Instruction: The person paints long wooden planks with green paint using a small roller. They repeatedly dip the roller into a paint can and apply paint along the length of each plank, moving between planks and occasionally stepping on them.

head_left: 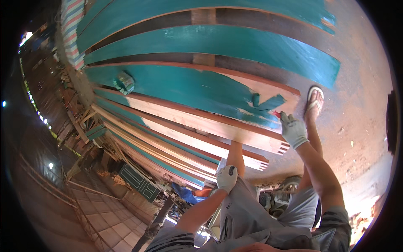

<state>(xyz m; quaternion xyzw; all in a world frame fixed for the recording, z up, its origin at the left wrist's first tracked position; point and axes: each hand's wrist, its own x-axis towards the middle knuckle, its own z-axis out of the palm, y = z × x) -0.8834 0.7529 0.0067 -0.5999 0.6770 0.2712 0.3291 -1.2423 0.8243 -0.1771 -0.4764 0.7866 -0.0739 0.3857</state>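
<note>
My gloved right hand (pixel 294 129) is closed round the red handle (pixel 276 114) of a small paint roller. Its teal-coated roller head (pixel 256 99) is over the face of a wide wooden board (pixel 289 90). Wet teal paint covers most of that board; bare wood shows toward its right end, with a separate teal patch (pixel 273 102) on it. My left hand (pixel 227 178), also gloved, rests on my knee and holds nothing; its fingers are partly hidden. A paint-smeared tub (pixel 124 82) sits on the board farther left.
Beyond lie more teal boards (pixel 210 40) on a wooden crosspiece (pixel 203 59). Nearer me are several partly bare planks (pixel 201 145), some with notched ends. My sandalled foot (pixel 314 103) is on the floor at right. Striped sheeting (pixel 72 33) hangs at far left; a dark green panel (pixel 138 182) lies lower left.
</note>
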